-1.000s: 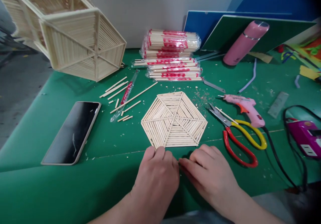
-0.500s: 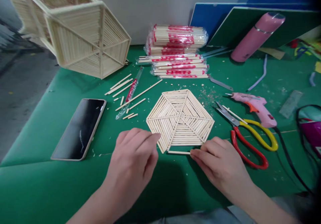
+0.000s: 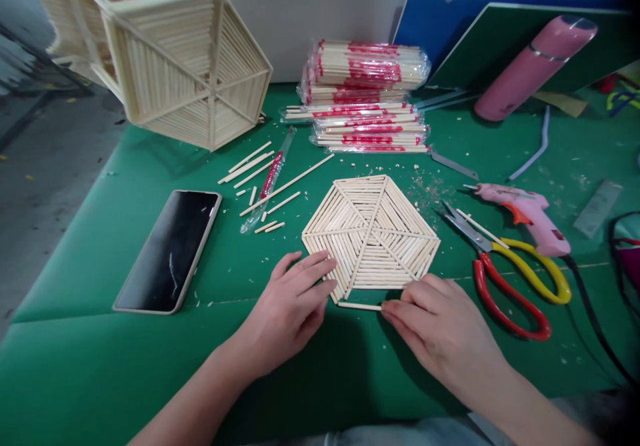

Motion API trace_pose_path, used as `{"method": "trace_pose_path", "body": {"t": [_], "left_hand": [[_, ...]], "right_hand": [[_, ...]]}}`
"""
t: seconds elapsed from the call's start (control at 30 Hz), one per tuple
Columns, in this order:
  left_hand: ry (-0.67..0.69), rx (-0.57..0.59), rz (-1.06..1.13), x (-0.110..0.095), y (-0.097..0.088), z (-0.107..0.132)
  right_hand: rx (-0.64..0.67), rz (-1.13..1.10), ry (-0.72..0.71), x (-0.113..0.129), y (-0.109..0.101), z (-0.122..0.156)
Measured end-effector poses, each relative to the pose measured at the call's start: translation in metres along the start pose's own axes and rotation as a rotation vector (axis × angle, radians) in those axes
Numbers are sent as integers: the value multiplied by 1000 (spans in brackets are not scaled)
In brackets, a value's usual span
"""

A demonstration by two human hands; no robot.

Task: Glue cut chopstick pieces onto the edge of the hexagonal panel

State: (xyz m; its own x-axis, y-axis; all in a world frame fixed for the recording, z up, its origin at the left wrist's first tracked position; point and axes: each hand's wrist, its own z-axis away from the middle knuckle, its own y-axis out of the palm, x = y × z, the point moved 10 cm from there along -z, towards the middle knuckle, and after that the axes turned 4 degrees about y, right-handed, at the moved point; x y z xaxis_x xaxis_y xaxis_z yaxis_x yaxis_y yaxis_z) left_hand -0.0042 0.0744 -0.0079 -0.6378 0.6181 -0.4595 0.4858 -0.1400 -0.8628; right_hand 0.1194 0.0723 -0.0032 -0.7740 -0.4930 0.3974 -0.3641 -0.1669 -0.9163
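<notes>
Wooden, the panel (image 3: 370, 231) seems steadied by the left hand (image 3: 293, 305), fingers loose — the right hand (image 3: 441, 321) pinches a stick (image 3: 360, 307) endwise.

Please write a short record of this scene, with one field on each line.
Left hand: fingers over the near left edge of the hexagonal stick panel
Right hand: pinches a thin stick in front of the panel's near edge
Right of panel: scissors, pink glue gun
Behind panel: wrapped stick bundles
Left of panel: phone, loose sticks
Far left: larger stick structure
Surface: green tabletop
</notes>
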Motion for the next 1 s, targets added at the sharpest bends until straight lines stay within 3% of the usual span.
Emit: {"method": "trace_pose_path", "body": {"t": [1.0], "left_hand": [[-3,-58,32,-4,2,-2]], "right_hand": [[-18,97,-27,2,3,-5]]}}
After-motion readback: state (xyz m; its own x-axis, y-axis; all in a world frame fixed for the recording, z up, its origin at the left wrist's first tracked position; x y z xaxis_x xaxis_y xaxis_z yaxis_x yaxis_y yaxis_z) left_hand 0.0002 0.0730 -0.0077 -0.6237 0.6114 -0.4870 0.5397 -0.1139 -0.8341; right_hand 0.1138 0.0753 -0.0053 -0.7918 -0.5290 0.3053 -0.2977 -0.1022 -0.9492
